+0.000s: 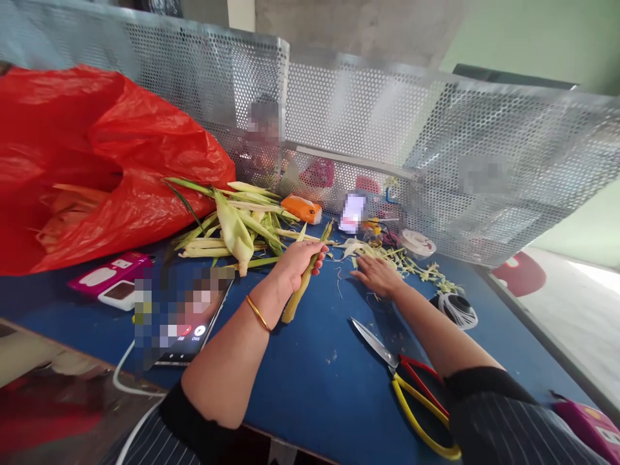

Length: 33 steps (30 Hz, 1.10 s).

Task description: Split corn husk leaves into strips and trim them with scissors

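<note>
My left hand (301, 260) is closed around a long yellow-green corn husk (296, 302), its wide end slanting down toward me and its narrow tip pointing away. My right hand (378, 275) rests low over the blue table with fingers apart, holding nothing that I can see. Just beyond it lies a string of small pale husk pieces (429, 274), with thin scraps around. A heap of green and cream corn husks (235, 226) sits left of my left hand. Scissors (375, 342) with one red and one yellow handle lie nearer me, below my right hand.
A big red plastic bag (159, 142) fills the far left. A tablet (213, 323), a purple box (111, 271), an orange tissue pack (301, 210), a lit phone (352, 213), a tape roll (417, 244) and a black-and-white coil (456, 310) surround the work area. Perforated metal panels (349, 103) stand behind.
</note>
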Motion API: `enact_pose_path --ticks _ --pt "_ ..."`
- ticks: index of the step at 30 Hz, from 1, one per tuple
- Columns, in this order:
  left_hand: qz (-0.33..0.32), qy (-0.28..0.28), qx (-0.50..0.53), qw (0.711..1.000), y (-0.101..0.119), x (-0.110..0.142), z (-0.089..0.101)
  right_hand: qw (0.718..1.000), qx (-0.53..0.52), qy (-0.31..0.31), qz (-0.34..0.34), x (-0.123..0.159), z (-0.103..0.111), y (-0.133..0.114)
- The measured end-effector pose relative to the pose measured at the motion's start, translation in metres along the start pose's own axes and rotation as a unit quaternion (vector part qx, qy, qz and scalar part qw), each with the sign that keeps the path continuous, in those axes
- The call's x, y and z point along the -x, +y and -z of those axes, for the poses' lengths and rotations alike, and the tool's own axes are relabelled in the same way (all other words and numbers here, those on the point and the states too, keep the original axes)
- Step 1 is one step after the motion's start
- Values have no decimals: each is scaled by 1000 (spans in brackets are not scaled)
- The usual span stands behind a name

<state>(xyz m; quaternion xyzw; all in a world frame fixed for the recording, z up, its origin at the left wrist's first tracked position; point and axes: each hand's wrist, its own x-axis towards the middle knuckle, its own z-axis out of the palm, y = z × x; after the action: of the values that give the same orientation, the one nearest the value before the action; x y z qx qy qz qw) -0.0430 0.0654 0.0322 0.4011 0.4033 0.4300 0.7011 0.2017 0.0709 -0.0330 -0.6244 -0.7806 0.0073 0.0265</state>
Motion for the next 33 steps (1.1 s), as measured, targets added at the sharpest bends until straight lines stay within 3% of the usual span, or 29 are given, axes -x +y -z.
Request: enact_pose_path --ticks 2,4,8,10,15,18,20,22,25,26,30,33 --pt "1 4 -3 1000 1 0 0 1000 1 28 -13 -2 7 2" --pt "-12 -1 0 1000 1 1 -1 999 -15 40 17 9 14 -7" --pt "-27 -22 8 999 -1 2 -1 970 -102 -39 217 48 15 -36" --pt "-20 -24 10 999 -1 3 -1 967 -87 -60 233 60 8 -43" --pt "-18 -15 8 1000 1 3 -1 990 0 -33 134 37 -12 -15" --pt "-8 -5 2 1000 0 2 -2 999 20 22 33 12 -11 6" --pt "-3 -3 -1 1000 -1 2 -2 999 18 48 17 5 -7 6" --pt "2 -5 0 1000 -2 1 -3 997 5 51 64 6 -5 -5" --pt "-2 -14 0 1000 -2 2 -4 980 -25 10 196 12 -11 -26" --pt "-4 -15 -1 1000 -2 3 -5 979 -32 -6 200 12 -14 -28" --pt "-4 -14 -4 1000 -1 5 -6 999 -31 12 13 -1 -15 -6" --pt "0 -20 -1 1000 -2 4 -6 998 -40 45 -28 -4 -4 12"
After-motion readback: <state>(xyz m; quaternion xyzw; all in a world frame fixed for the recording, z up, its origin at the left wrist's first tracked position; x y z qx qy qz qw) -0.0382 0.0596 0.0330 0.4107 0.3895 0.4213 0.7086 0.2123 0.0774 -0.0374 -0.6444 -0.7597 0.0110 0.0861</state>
